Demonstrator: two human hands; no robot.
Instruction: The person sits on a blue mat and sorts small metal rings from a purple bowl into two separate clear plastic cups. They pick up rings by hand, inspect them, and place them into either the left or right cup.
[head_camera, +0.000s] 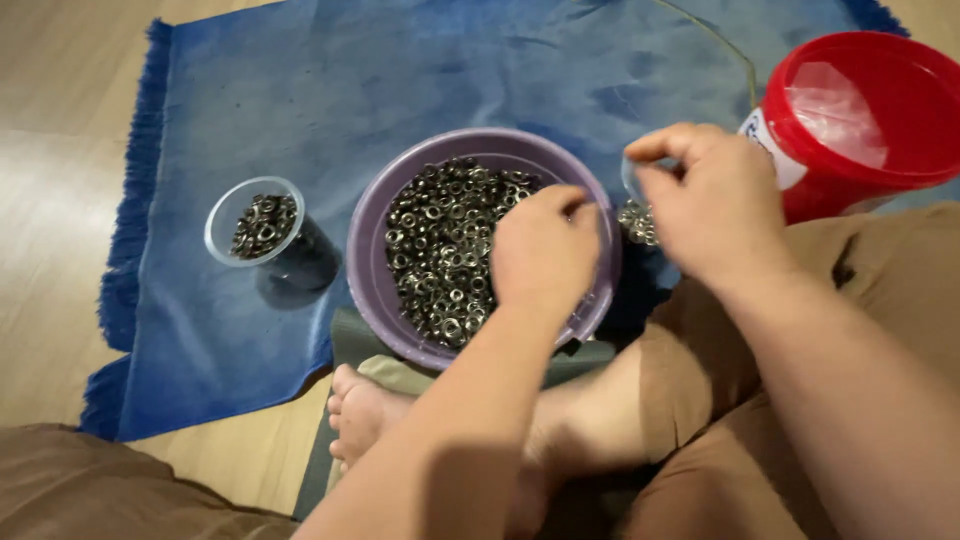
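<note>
A purple bowl (372, 230) full of small metal eyelet rings (440, 250) sits on a blue mat in front of my crossed legs. My left hand (542, 255) hovers over the bowl's right side, fingertips pinched together above the rings; whether it holds one is hidden. My right hand (712, 205) is just right of the bowl, thumb and forefinger pinched over a second clear cup (634, 212), mostly hidden behind the hand, with rings inside it. Further left stands a clear plastic cup (262, 228) partly filled with the same rings.
A red bucket (868, 120) with a clear plastic bag inside stands at the upper right. The blue fringed mat (300, 90) covers a wooden floor (60, 200). My bare foot (365, 412) and brown trousers fill the foreground.
</note>
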